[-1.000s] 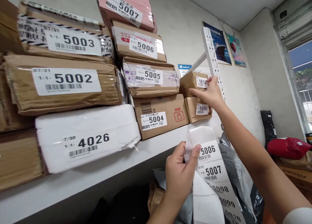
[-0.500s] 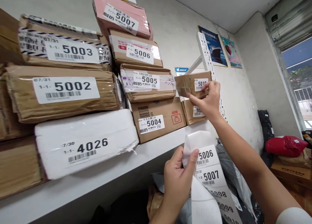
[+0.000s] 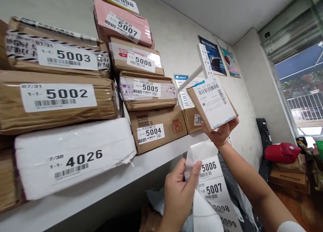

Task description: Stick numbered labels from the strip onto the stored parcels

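My left hand (image 3: 180, 188) pinches a long white strip of number labels (image 3: 209, 171), with 5006 and 5007 showing and the lower part hanging in folds. Higher up and to the right, my right hand (image 3: 223, 132) grips a small cardboard box (image 3: 214, 104) from below. The box is tilted in the air, and its white shipping label with barcodes faces me. Behind it, on the shelf, a small carton (image 3: 191, 119) is partly hidden. Next to that carton stands a cardboard box labelled 5004 (image 3: 161, 129).
Stacked parcels, such as the 5002 box (image 3: 55, 99) and a white 4026 parcel (image 3: 75, 161), fill the white shelf (image 3: 106, 188) on the left. A perforated metal post (image 3: 205, 60) rises at its right end. Bags and a red parcel (image 3: 282, 152) lie lower right.
My right hand has lifted the small box off the lower carton and turned it, so its shipping label now shows instead of the 5010 label. My left hand keeps the label strip.
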`<act>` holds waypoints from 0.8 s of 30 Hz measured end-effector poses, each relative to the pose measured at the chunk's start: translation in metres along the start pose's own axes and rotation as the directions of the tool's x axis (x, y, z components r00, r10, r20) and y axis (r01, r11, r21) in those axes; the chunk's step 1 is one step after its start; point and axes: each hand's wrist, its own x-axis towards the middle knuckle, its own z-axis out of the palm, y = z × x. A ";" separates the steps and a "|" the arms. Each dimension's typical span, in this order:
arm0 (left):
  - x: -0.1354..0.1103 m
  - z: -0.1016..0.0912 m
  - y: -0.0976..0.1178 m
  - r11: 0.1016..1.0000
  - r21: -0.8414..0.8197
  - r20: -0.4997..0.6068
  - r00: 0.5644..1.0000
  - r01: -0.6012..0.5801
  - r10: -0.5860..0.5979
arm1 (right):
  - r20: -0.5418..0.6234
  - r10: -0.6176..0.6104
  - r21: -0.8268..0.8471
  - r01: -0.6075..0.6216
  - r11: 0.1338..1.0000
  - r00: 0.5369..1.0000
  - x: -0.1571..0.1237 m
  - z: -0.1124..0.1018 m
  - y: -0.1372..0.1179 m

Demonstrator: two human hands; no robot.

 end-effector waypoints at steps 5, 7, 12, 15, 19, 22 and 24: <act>0.001 -0.001 0.001 1.000 0.003 -0.003 1.000 -0.018 0.018 | -0.071 -0.095 -0.001 0.096 0.995 0.993 0.002 -0.002 0.000; 0.001 -0.001 -0.002 1.000 -0.002 -0.013 0.999 -0.031 0.030 | -0.048 -0.062 -0.012 0.061 0.998 0.997 0.004 -0.005 -0.003; -0.003 -0.001 -0.003 0.999 0.022 0.023 0.999 -0.033 0.033 | 0.204 0.179 0.085 -0.199 0.976 0.962 0.036 0.001 -0.017; -0.009 -0.001 0.003 0.996 0.071 0.066 0.997 -0.045 0.041 | 0.374 0.292 0.114 -0.356 0.927 0.880 0.069 0.024 -0.026; -0.024 -0.001 0.011 0.989 0.121 0.075 0.994 -0.085 0.076 | 0.609 0.251 0.087 -0.378 0.922 0.752 0.094 0.062 -0.028; -0.046 -0.003 0.009 0.982 0.153 0.049 0.994 -0.107 0.101 | 0.665 0.130 0.146 -0.298 0.943 0.735 0.096 0.065 -0.030; -0.067 -0.006 0.003 0.977 0.182 0.032 0.993 -0.115 0.111 | 0.666 0.130 0.146 -0.300 0.943 0.735 0.091 0.046 -0.039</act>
